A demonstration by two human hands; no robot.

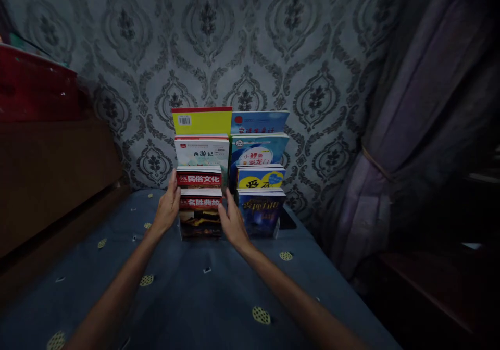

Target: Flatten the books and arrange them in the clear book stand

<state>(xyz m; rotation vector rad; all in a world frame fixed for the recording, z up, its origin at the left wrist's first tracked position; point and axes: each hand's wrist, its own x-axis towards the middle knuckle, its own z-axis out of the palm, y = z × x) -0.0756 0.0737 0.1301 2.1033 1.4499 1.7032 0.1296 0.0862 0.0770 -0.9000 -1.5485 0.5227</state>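
Observation:
Two columns of books stand in stepped tiers on a clear rack. At the front of the left column is a dark book with a red title band, and behind it another red-banded book. My left hand lies along the left edges of these books, fingers stretched out. On their other side, my right hand reaches between the columns with its fingers extended, close to the right edges. Beside it stands a dark blue book. Whether the fingertips press on the books is hard to tell.
Higher tiers hold a white book, a yellow book and blue books. Patterned wallpaper rises behind. A brown box with a red container is at left, a tied curtain at right. Blue cloth covers the surface.

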